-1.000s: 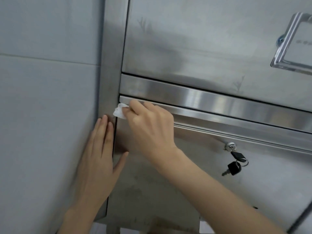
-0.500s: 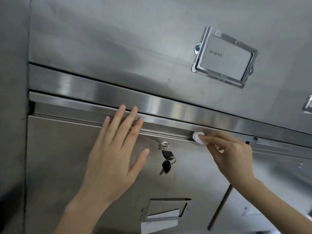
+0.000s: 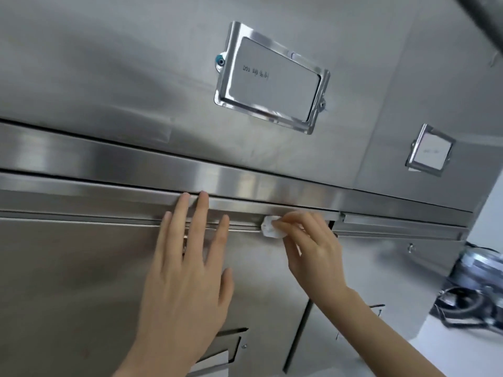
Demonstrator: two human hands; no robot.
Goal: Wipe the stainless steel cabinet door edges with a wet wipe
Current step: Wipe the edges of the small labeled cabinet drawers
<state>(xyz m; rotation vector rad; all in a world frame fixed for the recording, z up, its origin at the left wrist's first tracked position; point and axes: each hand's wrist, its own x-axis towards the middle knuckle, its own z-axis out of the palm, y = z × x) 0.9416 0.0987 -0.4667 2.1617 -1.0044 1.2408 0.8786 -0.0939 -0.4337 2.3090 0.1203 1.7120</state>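
Observation:
A stainless steel cabinet fills the view. The lower door (image 3: pixel 81 268) has a folded top edge (image 3: pixel 109 195) running left to right. My right hand (image 3: pixel 313 251) pinches a small white wet wipe (image 3: pixel 270 227) against that edge, near the door's right corner. My left hand (image 3: pixel 187 268) lies flat on the door face with fingers spread, fingertips touching the top edge. It covers the lock and keys.
Above hangs an upper door with a metal label holder (image 3: pixel 272 77). A second label holder (image 3: pixel 430 151) sits on the neighbouring door. Another lower door (image 3: pixel 381 268) adjoins at the right. Dark equipment with cables (image 3: pixel 473 289) stands on a white surface at far right.
My right hand has slid the wipe along the door's top edge from the left corner to near the right corner. My left hand moved from the left frame onto the door face.

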